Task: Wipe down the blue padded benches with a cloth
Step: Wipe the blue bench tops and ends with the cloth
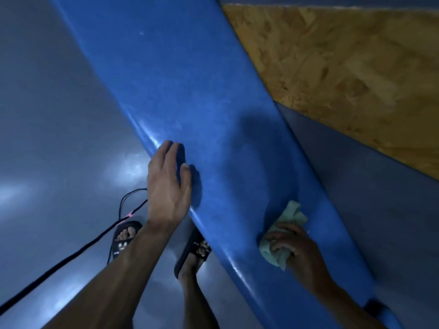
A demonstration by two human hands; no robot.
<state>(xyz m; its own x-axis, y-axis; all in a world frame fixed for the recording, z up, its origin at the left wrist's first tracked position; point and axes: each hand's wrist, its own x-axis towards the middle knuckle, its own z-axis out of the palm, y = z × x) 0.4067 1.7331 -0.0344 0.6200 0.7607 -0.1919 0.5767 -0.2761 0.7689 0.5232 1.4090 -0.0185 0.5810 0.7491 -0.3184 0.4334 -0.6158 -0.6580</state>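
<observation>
Step in hand: wiping the top face of the long blue padded bench (190, 96), which runs diagonally from the upper left to the lower right of the head view.

Right hand (297, 250): grip closed around a crumpled pale green cloth (285, 224), pressing it onto the bench top close to the far edge, beside the grey wall panel (380, 198). Cloth bunched, folds sticking out beyond the fingers.

Left hand (168, 184): flat and open, holding nothing, palm resting on the rounded near edge of the bench (probably bracing).

Materials: bench cover smooth and slightly glossy, likely vinyl; highlights along the rounded lip; faint dull streaks on the upper stretch. Cloth soft, absorbent-looking. Above the grey panel, a mottled tan board (344, 67) with a chipboard look. Glossy grey floor (59, 115) carries a black cord (78, 250) and the person's feet in black sandals (123, 241).

Judgement: wiping is under way, and most of the bench length ahead looks untreated. Next move calls for sweeping the cloth along the top toward the left hand, keeping even pressure, then over the curved lip.
</observation>
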